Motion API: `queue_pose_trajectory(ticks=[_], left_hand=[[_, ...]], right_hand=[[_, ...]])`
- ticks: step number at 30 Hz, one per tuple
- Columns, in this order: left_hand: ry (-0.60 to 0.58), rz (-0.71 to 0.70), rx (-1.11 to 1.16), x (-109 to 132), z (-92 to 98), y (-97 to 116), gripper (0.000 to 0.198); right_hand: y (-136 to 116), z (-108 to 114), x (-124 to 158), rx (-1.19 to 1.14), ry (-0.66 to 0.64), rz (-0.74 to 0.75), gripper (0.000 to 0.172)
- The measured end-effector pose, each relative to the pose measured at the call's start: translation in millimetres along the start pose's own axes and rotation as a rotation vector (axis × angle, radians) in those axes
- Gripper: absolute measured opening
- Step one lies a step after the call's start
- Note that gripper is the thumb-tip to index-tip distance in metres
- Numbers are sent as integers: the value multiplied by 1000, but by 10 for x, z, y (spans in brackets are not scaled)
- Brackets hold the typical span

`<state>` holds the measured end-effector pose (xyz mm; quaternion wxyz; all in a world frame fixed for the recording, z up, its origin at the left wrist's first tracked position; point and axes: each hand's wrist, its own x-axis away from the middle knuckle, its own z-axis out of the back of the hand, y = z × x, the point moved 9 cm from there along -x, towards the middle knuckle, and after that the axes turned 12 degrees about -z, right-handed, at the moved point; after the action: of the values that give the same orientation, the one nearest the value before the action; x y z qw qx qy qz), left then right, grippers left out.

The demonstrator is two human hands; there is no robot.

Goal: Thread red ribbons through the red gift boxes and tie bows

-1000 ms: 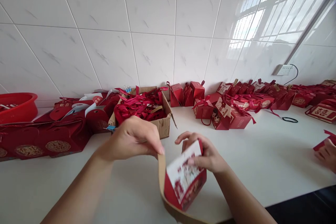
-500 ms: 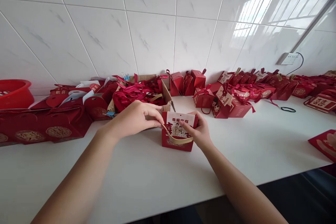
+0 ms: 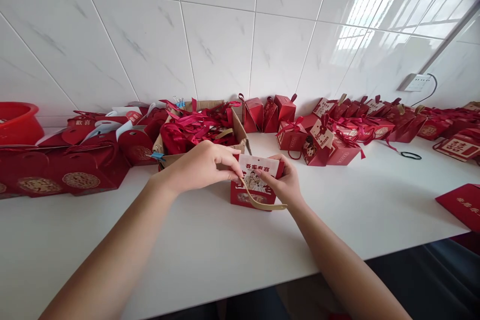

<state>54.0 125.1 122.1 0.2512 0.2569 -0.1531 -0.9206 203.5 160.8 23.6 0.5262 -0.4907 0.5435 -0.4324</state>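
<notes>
Red and already folded, the small gift box (image 3: 256, 183) stands on the white counter (image 3: 232, 245) between our hands, left hand (image 3: 202, 165) pinching its tan ribbon (image 3: 262, 203), right hand (image 3: 285, 183) gripping its side, the ribbon not yet tied.

Head-worn camera looks forward and down across the white bench (image 3: 210, 245), near the hands, facing the tiled wall (image 3: 225, 35).
</notes>
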Motion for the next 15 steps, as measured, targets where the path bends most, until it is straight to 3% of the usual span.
queue_pose_trajectory(ticks=[6,15], left_hand=[[7,-53,-14,-29,-15,66,14],[-12,-4,-60,-14,-16,30,12]], right_hand=[[19,-1,-9,9,1,-28,37],[-16,-18,6,85,2,-12,33]])
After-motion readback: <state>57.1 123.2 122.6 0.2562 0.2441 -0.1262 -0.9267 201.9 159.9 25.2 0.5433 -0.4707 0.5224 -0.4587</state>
